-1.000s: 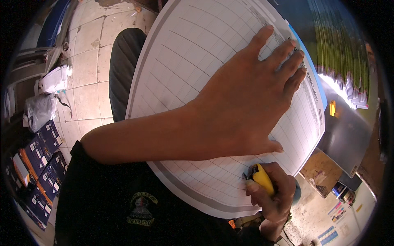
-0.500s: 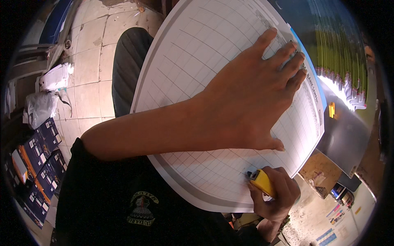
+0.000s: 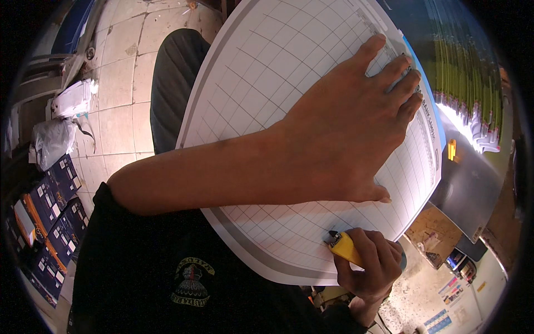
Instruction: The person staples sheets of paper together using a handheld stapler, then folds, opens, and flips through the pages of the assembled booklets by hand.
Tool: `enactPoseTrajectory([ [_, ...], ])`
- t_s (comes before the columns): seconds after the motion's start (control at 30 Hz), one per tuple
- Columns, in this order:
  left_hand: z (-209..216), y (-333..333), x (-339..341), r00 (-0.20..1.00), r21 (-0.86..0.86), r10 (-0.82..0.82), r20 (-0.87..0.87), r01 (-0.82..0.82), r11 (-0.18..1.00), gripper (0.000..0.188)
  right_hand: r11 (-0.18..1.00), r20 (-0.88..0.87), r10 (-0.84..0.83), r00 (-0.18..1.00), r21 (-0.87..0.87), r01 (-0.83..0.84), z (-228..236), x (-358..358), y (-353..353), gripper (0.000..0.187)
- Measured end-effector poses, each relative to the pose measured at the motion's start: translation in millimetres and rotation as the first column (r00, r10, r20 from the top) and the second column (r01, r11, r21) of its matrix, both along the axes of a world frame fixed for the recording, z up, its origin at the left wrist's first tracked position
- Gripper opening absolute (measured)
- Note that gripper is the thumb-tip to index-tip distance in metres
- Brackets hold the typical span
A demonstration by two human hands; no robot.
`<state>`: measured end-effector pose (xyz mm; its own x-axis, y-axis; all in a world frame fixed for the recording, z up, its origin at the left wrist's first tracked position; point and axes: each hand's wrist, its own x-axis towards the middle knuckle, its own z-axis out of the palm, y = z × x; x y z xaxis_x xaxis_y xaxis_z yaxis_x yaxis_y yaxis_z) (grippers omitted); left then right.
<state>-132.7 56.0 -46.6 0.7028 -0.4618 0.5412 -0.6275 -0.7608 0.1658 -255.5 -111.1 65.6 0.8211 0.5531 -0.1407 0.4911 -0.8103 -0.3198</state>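
Shirt: black cloth, embroidered emblem on the chest (image 3: 139, 267); nearest thing in view, below the sheet's lower edge
Left hand: bare left hand (image 3: 345, 133), palm down on the sheet; fingers spread apart, their tips near its right edge
Right hand: bare right hand (image 3: 370, 264), at the sheet's lower right; fingers clamped on the yellow tool
Yellow tool: small yellow plastic tool with a dark end (image 3: 346, 249); over the sheet near its lower right edge; whether the dark end touches the paper, cannot tell
Sheet: large white paper sheet, printed grid, grey border (image 3: 250, 72)
Bench: dark grey smooth bench (image 3: 464, 189), beyond the sheet's right corner; small yellow object (image 3: 451, 149) and thick green-edged stack (image 3: 467, 72) there
Floor: pale square tiles (image 3: 117, 122); dark blue boxes (image 3: 50, 206) farther left
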Motion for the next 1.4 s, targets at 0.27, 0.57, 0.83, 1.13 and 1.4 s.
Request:
enactPoseTrajectory([
  [0.27,2.2,0.3,-2.5,0.995,-0.029,-0.016,-0.101,0.013,0.999,0.098,0.984,-0.022,0.070,0.997,-0.162,-0.073,0.2,-2.2,3.7,0.029],
  [0.57,-2.9,-4.9,-0.1,0.999,-0.035,0.044,0.005,-0.044,0.998,0.097,0.986,-0.166,-0.094,0.982,-0.152,0.068,11.1,0.7,16.0,0.042],
  [0.83,-4.0,-10.7,6.2,0.987,-0.127,0.129,0.100,-0.116,0.985,0.095,0.984,-0.172,-0.165,0.971,-0.090,0.151,8.7,-5.6,20.8,0.044],
  [1.13,4.6,-1.2,-2.0,0.988,-0.024,-0.032,-0.149,0.029,0.999,0.095,0.996,-0.106,-0.076,0.991,-0.057,0.070,3.8,3.1,15.4,0.042],
  [1.4,-5.4,-7.1,0.8,0.999,-0.024,0.047,0.013,-0.047,0.999,0.094,0.989,-0.175,-0.146,0.974,-0.031,0.143,2.6,-3.1,7.4,0.041],
])
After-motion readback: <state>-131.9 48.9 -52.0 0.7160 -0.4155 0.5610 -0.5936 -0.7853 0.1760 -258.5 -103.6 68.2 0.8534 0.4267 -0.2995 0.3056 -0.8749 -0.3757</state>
